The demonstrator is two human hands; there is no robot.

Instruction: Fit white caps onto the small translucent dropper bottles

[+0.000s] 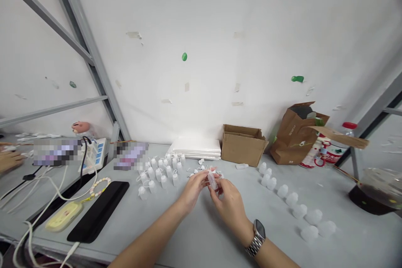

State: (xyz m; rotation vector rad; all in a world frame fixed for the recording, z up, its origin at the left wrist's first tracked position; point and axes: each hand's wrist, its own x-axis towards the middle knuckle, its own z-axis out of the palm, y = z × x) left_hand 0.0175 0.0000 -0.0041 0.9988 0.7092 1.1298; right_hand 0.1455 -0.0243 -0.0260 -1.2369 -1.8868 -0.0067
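Note:
Between my two hands, near the middle of the grey table, a small translucent bottle (212,180) is held at a tilt. The fingers of my left hand (194,189) close on its upper end. My right hand (230,202), with a watch on the wrist, grips its side and lower part. Small white caps (201,162) lie just behind my hands, partly hidden by them. To the left stand several white capped bottles (163,181) in loose rows. On the right, several translucent bottles (292,199) form a slanting line. One more bottle (241,166) lies on its side.
A cardboard box (243,146) and a white stack (194,149) stand by the wall. Farther right are a paper bag (290,142) and a dark-filled container (373,194). A black pad (99,211), yellow device (64,216) and cables lie left. Another person's hand (11,159) shows far left.

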